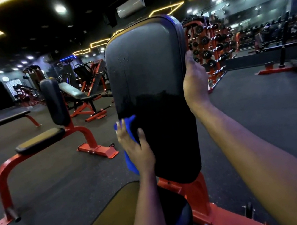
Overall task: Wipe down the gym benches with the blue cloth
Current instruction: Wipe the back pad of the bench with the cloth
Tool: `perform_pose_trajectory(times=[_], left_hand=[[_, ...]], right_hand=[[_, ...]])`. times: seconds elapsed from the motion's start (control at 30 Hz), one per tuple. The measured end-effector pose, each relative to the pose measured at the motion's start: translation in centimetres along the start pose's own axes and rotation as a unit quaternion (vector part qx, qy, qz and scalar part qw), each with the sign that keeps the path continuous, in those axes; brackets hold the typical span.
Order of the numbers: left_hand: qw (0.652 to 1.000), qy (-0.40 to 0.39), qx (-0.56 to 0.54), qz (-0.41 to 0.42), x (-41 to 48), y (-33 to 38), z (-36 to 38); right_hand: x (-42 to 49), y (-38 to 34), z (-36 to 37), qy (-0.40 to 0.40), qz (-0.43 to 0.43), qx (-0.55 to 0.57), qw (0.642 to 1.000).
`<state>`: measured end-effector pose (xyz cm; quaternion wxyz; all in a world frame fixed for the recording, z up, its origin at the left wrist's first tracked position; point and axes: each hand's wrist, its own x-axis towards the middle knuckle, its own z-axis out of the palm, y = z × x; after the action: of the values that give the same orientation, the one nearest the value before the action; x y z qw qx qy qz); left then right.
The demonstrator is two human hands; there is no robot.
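GYM FLOOR: Near bench gets its wipe. From my remote seat I see the left hand (136, 147) pressing the blue cloth (126, 123) flat against the left edge of the upright back pad (146, 69), fingers straight, thumb on the pad's face. The right hand (195, 82) lies flat along the pad's right edge w/ fingers straight, bracing, not clenched.

Handling, my read: the cloth is light, soft and limp. It bunches under the palm, so it's best held spread out w/ a flat hand, not pinched at a corner. The pad looks like smooth vinyl over firm foam; droplets (125, 59) on the upper part suggest it's slick when wet. It's fixed to the red frame (204, 207), so it shouldn't shift much, but a steadying hand on the far edge gives something to push against.

The seat pad (107, 223) sits near, below the arms. A second bench (53, 102) stands to the left, well apart, and the dumbbell rack (209, 47) is far right.
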<state>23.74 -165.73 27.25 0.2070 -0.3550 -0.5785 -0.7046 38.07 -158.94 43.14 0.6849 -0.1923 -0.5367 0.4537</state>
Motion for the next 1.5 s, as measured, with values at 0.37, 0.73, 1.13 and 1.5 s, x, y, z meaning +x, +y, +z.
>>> perform_pose_trajectory(times=[0.37, 0.73, 1.13, 1.5], left_hand=[[0.998, -0.011, 0.041, 0.045, 5.2, 2.2, 1.0], [0.996, -0.025, 0.052, 0.07, 8.5, 5.5, 2.1], [0.996, -0.046, 0.061, 0.048, 10.3, 5.1, 1.5], [0.996, -0.058, 0.023, 0.056, 5.4, 2.4, 0.5]], right_hand=[[0.4, 0.3, 0.1, 0.001, 0.011, -0.018, 1.0], [0.3, 0.0, 0.0, -0.005, 0.014, -0.022, 1.0], [-0.3, -0.5, -0.2, -0.009, -0.009, -0.014, 1.0], [0.2, 0.1, 0.1, -0.011, 0.005, -0.024, 1.0]])
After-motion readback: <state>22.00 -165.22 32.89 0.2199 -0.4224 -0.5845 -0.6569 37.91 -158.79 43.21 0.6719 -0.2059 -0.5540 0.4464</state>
